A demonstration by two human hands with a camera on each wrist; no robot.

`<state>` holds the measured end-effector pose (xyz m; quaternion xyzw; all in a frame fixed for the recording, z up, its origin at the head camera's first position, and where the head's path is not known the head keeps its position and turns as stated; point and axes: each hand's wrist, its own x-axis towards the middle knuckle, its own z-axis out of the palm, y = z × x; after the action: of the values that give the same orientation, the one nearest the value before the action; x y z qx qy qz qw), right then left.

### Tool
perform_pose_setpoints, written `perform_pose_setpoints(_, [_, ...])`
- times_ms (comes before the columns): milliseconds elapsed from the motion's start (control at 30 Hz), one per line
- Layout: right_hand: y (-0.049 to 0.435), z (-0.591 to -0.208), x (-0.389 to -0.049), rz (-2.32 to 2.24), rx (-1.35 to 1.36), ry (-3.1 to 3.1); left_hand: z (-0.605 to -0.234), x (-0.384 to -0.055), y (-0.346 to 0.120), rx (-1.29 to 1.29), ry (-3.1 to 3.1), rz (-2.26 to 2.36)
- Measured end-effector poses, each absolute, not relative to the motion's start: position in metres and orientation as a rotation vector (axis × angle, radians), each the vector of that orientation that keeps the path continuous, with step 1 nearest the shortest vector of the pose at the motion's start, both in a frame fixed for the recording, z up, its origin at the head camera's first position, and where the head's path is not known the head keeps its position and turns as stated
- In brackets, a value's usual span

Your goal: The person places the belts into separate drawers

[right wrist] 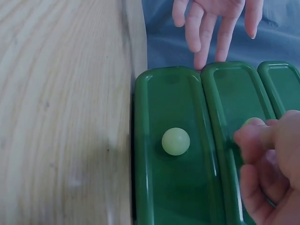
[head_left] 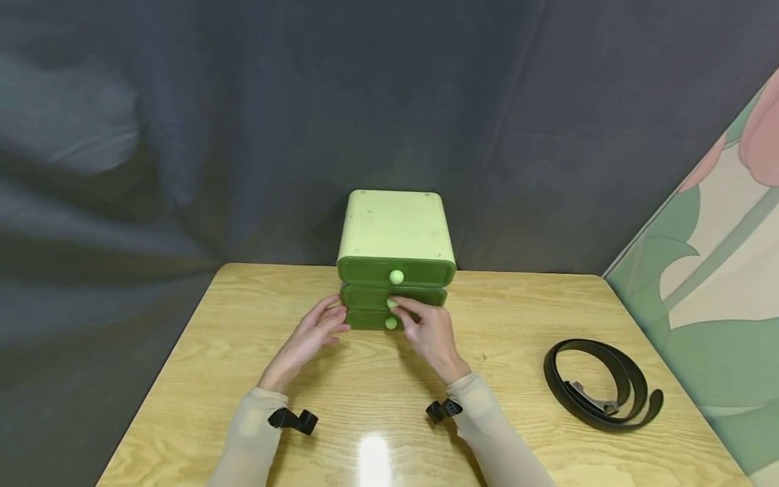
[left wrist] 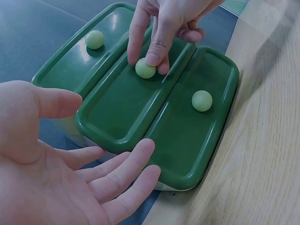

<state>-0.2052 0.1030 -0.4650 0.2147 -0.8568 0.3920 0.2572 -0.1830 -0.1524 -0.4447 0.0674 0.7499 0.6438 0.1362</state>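
A small box of drawers stands at the far side of the wooden table, near the middle. Its top is pale green, with little marks on it that are too small to make out. It has three dark green drawers, one above the other: the top drawer, the middle drawer and the bottom drawer. Each has a round, pale green knob.

The right hand pinches the middle knob between finger and thumb. The left hand has its fingers spread, just beside the left end of the lower two drawers; I can't tell if it touches them. Both arms have pale sleeves and a black band.

Near the right edge of the table lies a black belt, rolled in loops, with a silver buckle. A dark curtain hangs at the far side. On the right is a wall with big pink flowers and green leaves.
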Motion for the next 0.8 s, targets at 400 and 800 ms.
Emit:
perform_pose_setpoints(400, [0.1048,-0.4668,-0.2079,0.992,0.453,-2.270,-0.4446,-0.1829,-0.1543,0.233,2.161,1.865])
perform_pose_setpoints(800, [0.1048,-0.4718,-0.2076,0.973,0.448,-2.260,-0.4455,-0.1829,-0.1540,0.240,2.153,1.868])
